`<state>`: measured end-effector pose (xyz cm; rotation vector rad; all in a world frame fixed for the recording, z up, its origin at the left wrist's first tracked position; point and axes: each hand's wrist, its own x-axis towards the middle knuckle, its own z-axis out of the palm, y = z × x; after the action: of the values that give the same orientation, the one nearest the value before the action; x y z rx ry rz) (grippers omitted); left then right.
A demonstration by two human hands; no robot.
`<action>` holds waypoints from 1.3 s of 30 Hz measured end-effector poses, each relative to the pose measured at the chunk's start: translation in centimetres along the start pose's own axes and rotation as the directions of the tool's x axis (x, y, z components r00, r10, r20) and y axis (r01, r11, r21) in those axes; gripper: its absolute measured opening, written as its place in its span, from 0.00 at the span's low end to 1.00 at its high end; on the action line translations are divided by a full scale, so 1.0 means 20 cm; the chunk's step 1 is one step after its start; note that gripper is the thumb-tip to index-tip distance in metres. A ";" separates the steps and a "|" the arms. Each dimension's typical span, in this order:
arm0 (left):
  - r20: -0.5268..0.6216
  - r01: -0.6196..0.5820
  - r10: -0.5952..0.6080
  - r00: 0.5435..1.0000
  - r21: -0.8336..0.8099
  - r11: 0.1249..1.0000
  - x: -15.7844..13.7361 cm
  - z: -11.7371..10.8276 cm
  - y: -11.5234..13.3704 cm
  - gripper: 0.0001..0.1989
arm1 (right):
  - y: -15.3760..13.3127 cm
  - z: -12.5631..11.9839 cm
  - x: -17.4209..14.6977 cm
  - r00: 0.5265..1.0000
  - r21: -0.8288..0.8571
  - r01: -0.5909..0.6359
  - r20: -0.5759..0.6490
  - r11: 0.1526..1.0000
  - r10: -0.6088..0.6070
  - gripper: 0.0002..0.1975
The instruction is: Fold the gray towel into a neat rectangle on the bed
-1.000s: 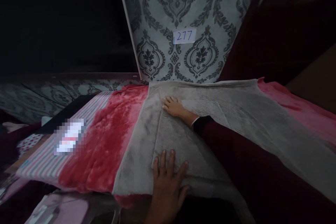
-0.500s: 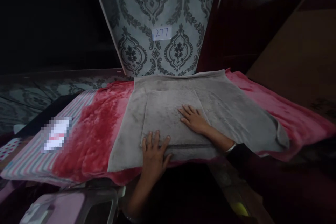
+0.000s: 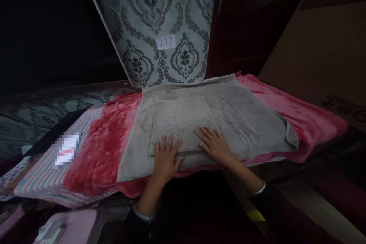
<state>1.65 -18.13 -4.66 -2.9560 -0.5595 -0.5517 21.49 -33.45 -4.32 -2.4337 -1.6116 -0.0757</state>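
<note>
A large grey plush cloth [image 3: 243,112] is spread out in front of me, with one corner turned up at its right end. On it sits a rectangular grey plush piece [image 3: 178,116] with visible edges; whether it is separate or part of the cloth, I cannot tell. My left hand [image 3: 165,162] rests palm down over the rectangle's near left edge, fingers spread. Near its right front corner lies my right hand [image 3: 215,145], flat with fingers apart. Neither hand grips anything.
Beneath the grey cloth is a red and pink plush blanket [image 3: 97,152]. A striped cloth [image 3: 37,181] lies at the left. Behind stands a patterned wall [image 3: 154,19] with a "277" label [image 3: 166,42]. At the lower left is a pinkish plastic container [image 3: 81,223].
My right hand has slid towards me, close to the rectangle's near edge. My left hand stays at the near left edge. The camera view has shifted a little.
</note>
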 end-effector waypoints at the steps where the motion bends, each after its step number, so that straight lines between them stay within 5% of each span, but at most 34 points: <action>1: -0.007 0.012 -0.012 1.000 0.012 1.000 -0.02 0.00 -0.01 0.32 | 0.03 0.01 -0.03 0.999 -0.002 -0.032 -0.021 0.999 0.032 0.28; 6: -0.032 0.044 -0.043 0.999 0.013 0.999 -0.10 -0.02 -0.09 0.30 | 0.14 0.09 -0.16 0.979 0.045 -0.146 -0.138 0.988 0.151 0.28; 12: -0.036 0.108 -0.112 0.993 -0.096 0.990 -0.03 -0.09 -0.12 0.21 | 0.20 0.10 -0.19 0.964 0.114 -0.128 -0.221 0.985 0.151 0.26; 17: 0.036 -0.031 0.042 0.998 -0.247 0.969 0.16 -0.11 -0.01 0.22 | 0.15 0.02 -0.04 0.964 0.194 0.064 -0.267 0.979 -0.010 0.26; 21: 0.177 -0.100 0.148 0.973 -0.255 0.962 0.20 -0.09 0.09 0.27 | 0.06 0.02 0.03 0.970 0.174 0.200 -0.171 0.964 -0.170 0.26; 24: 0.241 -0.103 0.178 0.954 -0.295 0.950 0.19 -0.09 0.07 0.28 | 0.04 0.05 0.01 0.967 0.191 0.251 -0.097 0.949 -0.236 0.25; 27: 0.222 -0.120 0.227 0.948 -0.410 0.904 0.29 -0.12 0.00 0.24 | 0.08 0.04 0.04 0.964 0.303 0.255 -0.149 0.918 -0.219 0.23; 34: 0.224 -0.179 0.269 0.937 -0.352 0.919 0.82 -0.09 -0.20 0.25 | 0.30 -0.06 0.50 0.937 0.437 0.283 -0.316 0.854 -0.149 0.24; 39: 0.286 -0.223 0.303 0.909 -0.281 0.933 1.00 -0.01 -0.26 0.27 | 0.46 -0.05 0.85 0.954 0.538 0.246 -0.281 0.806 -0.104 0.27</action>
<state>16.98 -6.69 2.85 -3.3044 -0.1028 -0.1081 36.65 -21.76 -1.92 -1.7446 -1.4789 0.0742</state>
